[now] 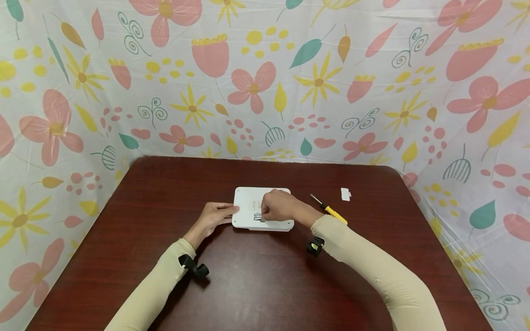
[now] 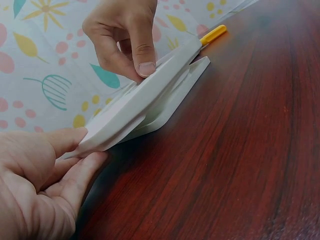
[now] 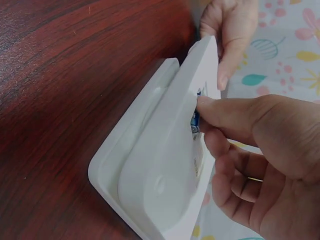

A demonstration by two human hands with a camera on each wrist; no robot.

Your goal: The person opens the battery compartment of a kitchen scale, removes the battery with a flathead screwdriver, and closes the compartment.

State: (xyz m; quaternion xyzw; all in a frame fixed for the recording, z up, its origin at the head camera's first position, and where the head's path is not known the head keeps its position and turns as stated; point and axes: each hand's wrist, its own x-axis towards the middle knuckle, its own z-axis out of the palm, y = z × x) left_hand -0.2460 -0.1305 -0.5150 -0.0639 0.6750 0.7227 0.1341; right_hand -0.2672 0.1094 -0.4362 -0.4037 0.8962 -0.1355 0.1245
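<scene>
On a dark wooden table [image 1: 256,285], the left hand [image 1: 213,217] grips a white scale's [image 1: 247,202] edge while the right hand's [image 1: 279,206] fingertips [image 3: 207,106] pinch a battery [image 1: 257,216], a yellow-handled screwdriver [image 1: 329,209] nearby.

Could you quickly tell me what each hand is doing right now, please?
Left hand: holds the edge of the white device, steadying it.
Right hand: fingertips pinch a small battery in the device's compartment.
</scene>
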